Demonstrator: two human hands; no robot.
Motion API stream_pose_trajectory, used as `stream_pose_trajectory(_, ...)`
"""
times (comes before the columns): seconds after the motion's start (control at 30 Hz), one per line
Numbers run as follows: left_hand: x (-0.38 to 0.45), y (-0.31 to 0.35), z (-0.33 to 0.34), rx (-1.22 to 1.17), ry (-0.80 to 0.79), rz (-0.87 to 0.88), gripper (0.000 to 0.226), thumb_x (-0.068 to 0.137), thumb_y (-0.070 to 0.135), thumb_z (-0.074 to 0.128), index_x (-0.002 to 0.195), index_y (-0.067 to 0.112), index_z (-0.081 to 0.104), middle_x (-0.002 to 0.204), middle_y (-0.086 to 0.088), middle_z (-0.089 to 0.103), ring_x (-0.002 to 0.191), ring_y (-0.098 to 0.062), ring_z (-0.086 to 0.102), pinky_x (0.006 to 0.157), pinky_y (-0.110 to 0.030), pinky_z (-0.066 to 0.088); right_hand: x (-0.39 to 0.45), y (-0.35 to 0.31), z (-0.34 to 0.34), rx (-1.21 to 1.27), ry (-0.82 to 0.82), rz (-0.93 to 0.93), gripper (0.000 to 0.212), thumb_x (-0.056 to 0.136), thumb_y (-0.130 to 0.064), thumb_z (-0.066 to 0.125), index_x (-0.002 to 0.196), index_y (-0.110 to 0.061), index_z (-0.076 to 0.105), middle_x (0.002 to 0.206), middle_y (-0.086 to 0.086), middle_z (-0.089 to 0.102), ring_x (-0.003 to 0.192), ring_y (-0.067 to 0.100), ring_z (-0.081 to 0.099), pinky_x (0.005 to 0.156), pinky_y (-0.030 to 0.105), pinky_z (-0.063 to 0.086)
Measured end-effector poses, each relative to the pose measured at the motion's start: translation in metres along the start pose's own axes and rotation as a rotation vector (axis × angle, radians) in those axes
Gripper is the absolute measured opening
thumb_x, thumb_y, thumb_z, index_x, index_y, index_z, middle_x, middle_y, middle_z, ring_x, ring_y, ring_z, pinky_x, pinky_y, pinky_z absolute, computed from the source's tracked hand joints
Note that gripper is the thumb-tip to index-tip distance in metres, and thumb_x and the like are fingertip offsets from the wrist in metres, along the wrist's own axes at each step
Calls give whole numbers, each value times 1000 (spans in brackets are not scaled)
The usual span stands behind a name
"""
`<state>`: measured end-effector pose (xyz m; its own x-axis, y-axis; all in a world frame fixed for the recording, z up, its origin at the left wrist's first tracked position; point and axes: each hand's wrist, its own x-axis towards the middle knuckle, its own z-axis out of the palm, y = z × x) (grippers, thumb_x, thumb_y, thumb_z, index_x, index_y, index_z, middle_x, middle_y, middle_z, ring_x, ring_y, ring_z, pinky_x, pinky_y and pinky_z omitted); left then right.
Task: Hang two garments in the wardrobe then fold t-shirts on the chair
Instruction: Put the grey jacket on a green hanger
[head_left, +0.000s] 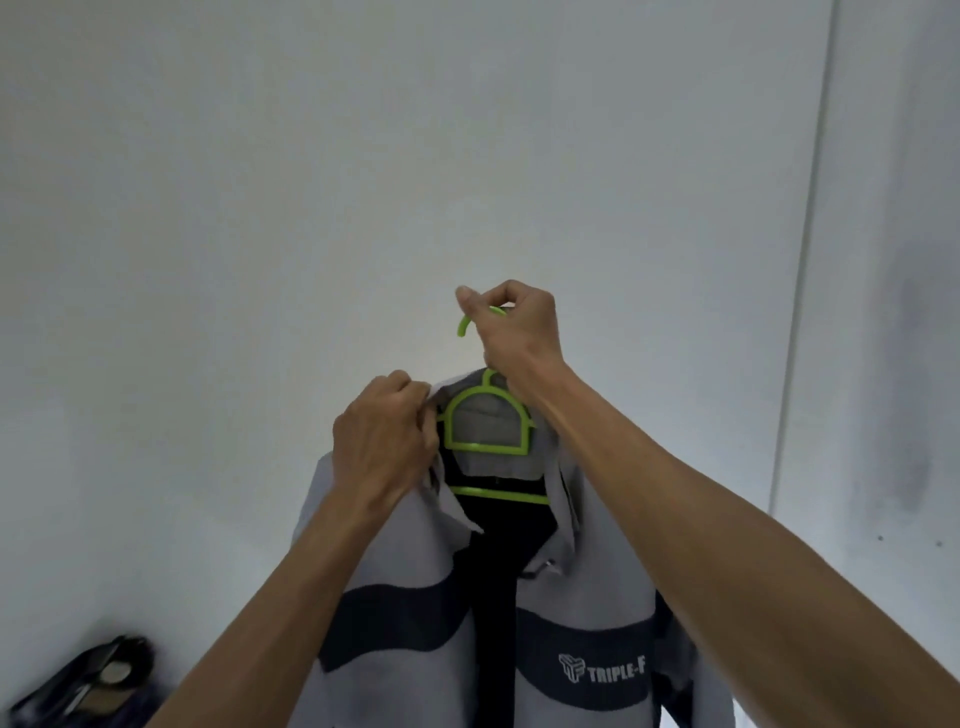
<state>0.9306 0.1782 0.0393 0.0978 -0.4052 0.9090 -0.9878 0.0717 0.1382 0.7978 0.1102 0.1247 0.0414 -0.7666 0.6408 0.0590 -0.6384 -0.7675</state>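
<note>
1. Jacket (395, 587) held up in mid-frame, in front of a pale wall (260, 182). Grey cloth, dark band across the chest, dark lining down the open front. White lettering on the band at lower right reads "TRIPLE-F".
2. Jacket sits on a green hanger (488, 431). Hanger's arched centre piece and lower crossbar show inside the open collar; its shoulders are hidden under the cloth.
3. Right hand (519, 332) is closed round the hanger's neck just below the hook (467, 319), thumb up against the hook's curve. It carries the hanger and jacket. Hook tip curls free to the left, caught on nothing.
4. Left hand (384, 436) has fingers curled, pinching the collar (441, 387) edge on the jacket's left side, right beside the hanger's arch.
5. Both forearms bare, reaching up from the bottom edge of the frame; right arm crosses in front of the jacket's right shoulder.
6. No wardrobe rail in view. A vertical seam (805, 260) runs down the wall at right, with a darker smudged panel (904, 415) beyond it.
7. Bottom left corner: dark heap (88, 686) low down, blurred, with a pale round patch in it. Cannot tell what it is.
</note>
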Motion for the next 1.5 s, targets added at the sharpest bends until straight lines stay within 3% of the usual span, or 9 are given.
stream_pose_trajectory(0.4, -15, -9, 2, -18, -76, -19, 36, 90, 26, 52, 56, 13, 49, 64, 1, 50, 56, -20, 41, 50, -28, 34, -6, -1, -13, 19, -77, 23, 35, 90, -34, 76, 70, -12, 57, 39, -17, 45, 34, 4, 36, 43, 25, 33)
stream_pose_trajectory(0.53, -11, -8, -3, -6, -88, -34, 36, 85, 34, 47, 59, 13, 59, 67, 4, 54, 63, -20, 47, 53, -27, 33, -3, -4, -16, 46, -78, 43, 34, 90, -31, 76, 71, -10, 56, 38, -13, 44, 34, 9, 31, 42, 25, 31)
stream_pose_trajectory(0.63, -10, -20, -10, -373, -179, -12, 37, 86, 52, 49, 90, 27, 75, 95, 12, 64, 92, -11, 53, 72, -27, 43, 1, -4, -22, 83, -75, 72, 35, 89, -30, 77, 69, -11, 55, 40, -10, 42, 35, 12, 29, 42, 24, 27)
stream_pose_trajectory(0.7, -5, -24, -10, -604, -287, -97, 47, 89, 68, 39, 91, 32, 69, 98, 12, 66, 98, -12, 58, 85, -32, 47, 3, -6, -23, 132, -85, 99, 36, 89, -29, 77, 68, -11, 54, 40, -7, 40, 38, 15, 24, 43, 25, 25)
stream_pose_trajectory(0.87, 2, -24, 10, -128, -445, -68, 62, 89, 80, 23, 72, 25, 44, 73, 3, 60, 76, -27, 58, 69, -40, 49, 7, -11, -19, 194, -215, 67, 30, 94, -25, 72, 73, -9, 57, 50, -1, 40, 44, 17, 29, 45, 28, 32)
stream_pose_trajectory(1.0, 7, -45, 8, -133, -389, -166, 71, 82, 85, 33, 62, 18, 43, 65, 1, 55, 76, -31, 58, 69, -38, 46, 4, 4, -53, -176, -339, 80, 13, 98, -20, 62, 109, -13, 64, 92, -2, 64, 78, 11, 60, 67, 23, 47)
stream_pose_trajectory(1.17, 6, -75, 3, -129, -351, -250, 78, 74, 88, 32, 61, 13, 49, 61, -2, 58, 70, -30, 58, 60, -34, 39, -26, 75, -117, -664, -600, 320, 67, 78, -23, 82, 135, -30, 48, 124, -2, 54, 108, 19, 58, 83, 30, 53)
stream_pose_trajectory(1.3, 12, -87, -1, -171, -337, -223, 76, 71, 89, 33, 61, 14, 45, 55, -1, 52, 59, -21, 52, 55, -32, 35, -44, 106, -124, -967, -651, 264, 47, 76, -14, 82, 113, -20, 53, 114, 1, 58, 99, 23, 57, 64, 25, 47)
stream_pose_trajectory(1.5, -6, -123, -7, -21, -261, -211, 69, 73, 88, 36, 68, 20, 46, 54, -1, 51, 62, -25, 54, 58, -34, 42, -24, 75, -129, -999, -570, 93, 26, 71, -7, 85, 80, -19, 63, 89, 0, 66, 83, 17, 61, 64, 23, 45)
